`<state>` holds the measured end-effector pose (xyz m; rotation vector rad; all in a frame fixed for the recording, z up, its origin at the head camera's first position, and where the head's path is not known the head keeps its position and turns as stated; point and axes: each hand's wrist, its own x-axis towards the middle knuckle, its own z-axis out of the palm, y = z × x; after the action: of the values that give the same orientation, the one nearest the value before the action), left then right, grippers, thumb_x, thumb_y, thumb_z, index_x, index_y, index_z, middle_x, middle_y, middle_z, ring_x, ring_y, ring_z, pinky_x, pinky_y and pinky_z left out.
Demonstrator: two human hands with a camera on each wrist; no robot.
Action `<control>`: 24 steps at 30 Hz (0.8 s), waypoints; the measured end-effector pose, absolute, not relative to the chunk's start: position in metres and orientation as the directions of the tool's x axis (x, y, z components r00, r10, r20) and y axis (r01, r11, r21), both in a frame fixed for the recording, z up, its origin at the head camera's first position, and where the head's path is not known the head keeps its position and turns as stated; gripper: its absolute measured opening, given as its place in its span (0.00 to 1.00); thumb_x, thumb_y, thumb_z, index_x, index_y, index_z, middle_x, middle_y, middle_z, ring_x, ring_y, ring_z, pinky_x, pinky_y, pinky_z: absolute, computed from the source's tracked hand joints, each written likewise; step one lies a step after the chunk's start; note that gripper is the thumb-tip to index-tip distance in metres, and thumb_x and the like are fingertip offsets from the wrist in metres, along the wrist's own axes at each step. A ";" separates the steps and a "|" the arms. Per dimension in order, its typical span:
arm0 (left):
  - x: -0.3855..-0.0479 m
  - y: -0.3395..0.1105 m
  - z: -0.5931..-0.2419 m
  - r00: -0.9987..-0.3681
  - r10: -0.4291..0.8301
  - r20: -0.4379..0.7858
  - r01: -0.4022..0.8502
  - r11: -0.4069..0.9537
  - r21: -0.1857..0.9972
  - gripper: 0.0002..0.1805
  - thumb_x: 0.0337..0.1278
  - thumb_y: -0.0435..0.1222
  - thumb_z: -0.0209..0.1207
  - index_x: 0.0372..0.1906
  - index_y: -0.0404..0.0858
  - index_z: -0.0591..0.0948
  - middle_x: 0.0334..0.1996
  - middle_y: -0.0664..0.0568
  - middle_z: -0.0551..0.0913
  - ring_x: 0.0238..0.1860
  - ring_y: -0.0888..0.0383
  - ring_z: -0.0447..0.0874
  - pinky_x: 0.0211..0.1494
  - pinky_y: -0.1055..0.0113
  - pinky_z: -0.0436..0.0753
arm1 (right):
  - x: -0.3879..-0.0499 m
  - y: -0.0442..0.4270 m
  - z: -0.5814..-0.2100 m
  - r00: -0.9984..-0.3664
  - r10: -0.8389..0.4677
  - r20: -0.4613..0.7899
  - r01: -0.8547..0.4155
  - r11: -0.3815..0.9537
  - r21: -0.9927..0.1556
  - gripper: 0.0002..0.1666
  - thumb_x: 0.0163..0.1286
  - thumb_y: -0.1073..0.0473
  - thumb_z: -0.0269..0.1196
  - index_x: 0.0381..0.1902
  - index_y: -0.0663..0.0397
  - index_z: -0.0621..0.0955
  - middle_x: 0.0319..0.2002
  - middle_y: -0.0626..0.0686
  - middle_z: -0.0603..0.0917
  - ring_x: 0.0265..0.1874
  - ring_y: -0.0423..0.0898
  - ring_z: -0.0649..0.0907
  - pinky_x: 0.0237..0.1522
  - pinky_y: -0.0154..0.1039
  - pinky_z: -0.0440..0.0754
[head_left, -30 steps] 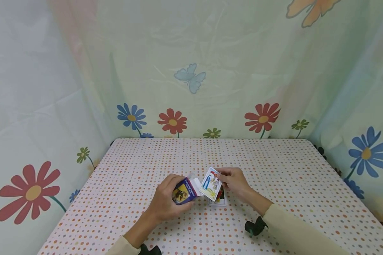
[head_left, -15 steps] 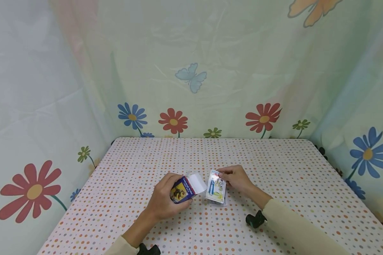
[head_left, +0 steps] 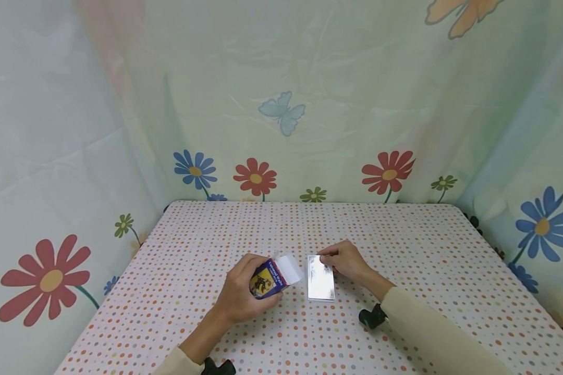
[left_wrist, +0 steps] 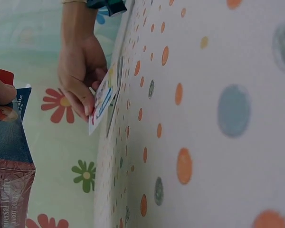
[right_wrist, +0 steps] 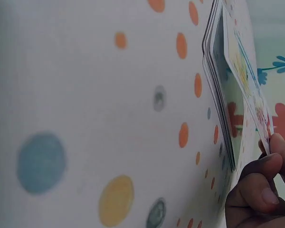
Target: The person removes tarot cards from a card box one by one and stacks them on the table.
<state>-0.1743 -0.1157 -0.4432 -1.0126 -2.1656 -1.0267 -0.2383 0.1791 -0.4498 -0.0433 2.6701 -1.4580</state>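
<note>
My left hand [head_left: 241, 294] grips a small blue tarot deck box [head_left: 265, 280] whose yellow picture panel faces up. Its white end flap [head_left: 291, 269] stands open toward the right. Beside it, my right hand [head_left: 349, 261] pinches the far end of a picture card [head_left: 321, 281] between thumb and fingers; glare washes out its face in the head view. Under that card lies a thin stack of cards [right_wrist: 217, 90] on the cloth. In the right wrist view the pinched card [right_wrist: 248, 71] slants, its held end raised above the stack. Whether the box holds more cards cannot be seen.
A white cloth with coloured dots covers the table [head_left: 206, 234]. Curtains [head_left: 338, 120] printed with flowers and butterflies hang behind and at both sides. Black wrist-worn devices [head_left: 372, 316] sit at both forearms.
The right hand has brought the card from beside the box flap over and down onto the stack, straightening it. The left hand and box have shifted slightly left.
</note>
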 end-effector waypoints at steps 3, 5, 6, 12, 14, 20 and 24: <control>-0.174 -0.116 -0.443 -0.578 0.400 0.711 0.803 0.434 0.408 0.39 0.38 0.44 0.78 0.59 0.37 0.77 0.51 0.52 0.78 0.44 0.61 0.79 0.42 0.75 0.83 | -0.241 0.177 -0.452 -0.996 -0.067 -0.054 0.002 0.611 -0.792 0.09 0.68 0.64 0.68 0.44 0.59 0.89 0.37 0.53 0.85 0.29 0.45 0.77 0.28 0.35 0.76; -0.174 -0.117 -0.442 -0.581 0.400 0.709 0.801 0.437 0.410 0.39 0.38 0.44 0.78 0.60 0.37 0.77 0.52 0.52 0.77 0.44 0.61 0.79 0.42 0.75 0.83 | -0.242 0.175 -0.453 -0.997 -0.063 -0.040 -0.012 0.668 -0.744 0.07 0.67 0.63 0.69 0.42 0.57 0.90 0.38 0.52 0.85 0.32 0.45 0.79 0.31 0.36 0.77; -0.174 -0.117 -0.442 -0.581 0.401 0.708 0.801 0.437 0.410 0.39 0.38 0.44 0.78 0.60 0.37 0.77 0.52 0.52 0.77 0.44 0.61 0.79 0.42 0.75 0.83 | -0.242 0.174 -0.453 -0.997 -0.063 -0.033 -0.020 0.691 -0.723 0.07 0.66 0.63 0.70 0.41 0.56 0.90 0.38 0.51 0.86 0.34 0.45 0.80 0.32 0.36 0.78; -0.175 -0.117 -0.442 -0.574 0.402 0.713 0.807 0.427 0.409 0.39 0.39 0.44 0.78 0.60 0.37 0.77 0.52 0.52 0.77 0.44 0.61 0.79 0.42 0.75 0.83 | -0.240 0.168 -0.452 -0.996 -0.087 0.022 -0.083 0.797 -0.599 0.05 0.64 0.61 0.71 0.38 0.54 0.90 0.30 0.48 0.84 0.30 0.44 0.78 0.30 0.38 0.75; -0.176 -0.117 -0.442 -0.572 0.404 0.714 0.808 0.424 0.408 0.39 0.39 0.44 0.78 0.60 0.38 0.76 0.52 0.52 0.77 0.44 0.61 0.79 0.42 0.75 0.83 | -0.240 0.167 -0.452 -0.995 -0.092 0.036 -0.096 0.813 -0.575 0.04 0.63 0.61 0.72 0.36 0.53 0.90 0.28 0.47 0.82 0.29 0.44 0.76 0.29 0.38 0.72; -0.176 -0.118 -0.442 -0.570 0.404 0.715 0.810 0.423 0.406 0.39 0.39 0.45 0.77 0.60 0.38 0.76 0.52 0.52 0.77 0.44 0.61 0.79 0.41 0.75 0.83 | -0.240 0.167 -0.453 -0.996 -0.085 0.037 -0.091 0.832 -0.547 0.05 0.63 0.59 0.72 0.35 0.53 0.87 0.26 0.47 0.80 0.27 0.45 0.76 0.29 0.39 0.71; -0.175 -0.118 -0.442 -0.571 0.403 0.715 0.809 0.422 0.408 0.38 0.39 0.44 0.77 0.60 0.38 0.76 0.52 0.52 0.77 0.44 0.61 0.79 0.41 0.75 0.83 | -0.239 0.167 -0.453 -0.997 -0.073 0.027 -0.076 0.835 -0.545 0.08 0.63 0.57 0.73 0.38 0.54 0.86 0.29 0.49 0.81 0.28 0.46 0.76 0.30 0.40 0.71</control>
<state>-0.1750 -0.1183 -0.4424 -1.0223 -2.1598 -1.0296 -0.2394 0.1667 -0.4527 -0.1223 3.0141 -0.8954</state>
